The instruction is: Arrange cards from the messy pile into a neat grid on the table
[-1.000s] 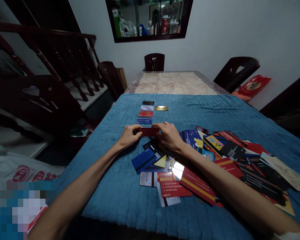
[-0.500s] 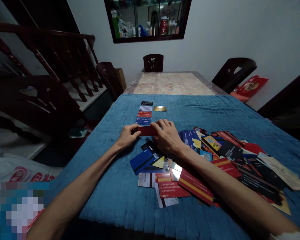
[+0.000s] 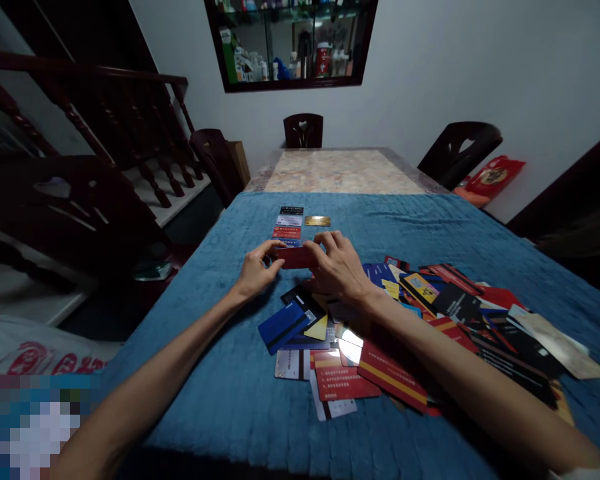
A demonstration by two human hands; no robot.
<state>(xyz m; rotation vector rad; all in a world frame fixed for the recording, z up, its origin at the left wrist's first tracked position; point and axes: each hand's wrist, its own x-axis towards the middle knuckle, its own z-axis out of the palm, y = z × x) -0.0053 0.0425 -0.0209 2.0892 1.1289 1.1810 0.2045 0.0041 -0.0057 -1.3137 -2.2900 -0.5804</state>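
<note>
Card [image 3: 295,258] in dark red is pinched at one end by the left hand [image 3: 259,270], at the other by the right hand [image 3: 341,268]. Above the blue cloth [image 3: 205,373], it partly hides a blue card [image 3: 288,243].

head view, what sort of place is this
Most likely a home dining room: a long table partly covered by a blue cloth, dark wooden chairs around it, and a stair-like railing on the left.
</note>
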